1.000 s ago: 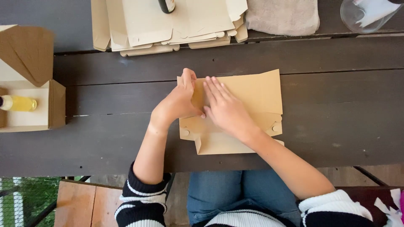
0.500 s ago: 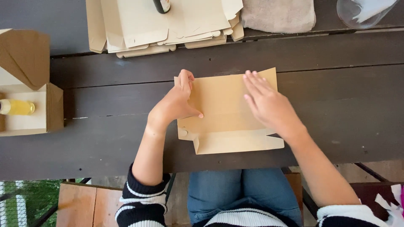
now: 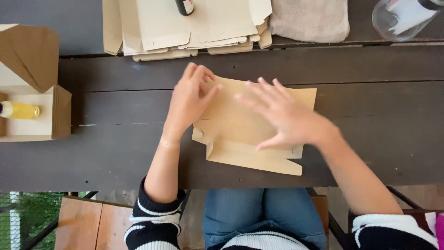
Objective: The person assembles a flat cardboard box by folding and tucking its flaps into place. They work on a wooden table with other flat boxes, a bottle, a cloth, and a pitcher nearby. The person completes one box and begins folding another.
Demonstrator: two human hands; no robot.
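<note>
Fingers spread — both hands [image 3: 240, 111] seemingly flattening cardboard blank [image 3: 249, 139].

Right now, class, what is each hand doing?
Left hand: open, fingers resting on the left edge of the flat cardboard box blank.
Right hand: open, fingers spread, over the blank, holding nothing.
</note>
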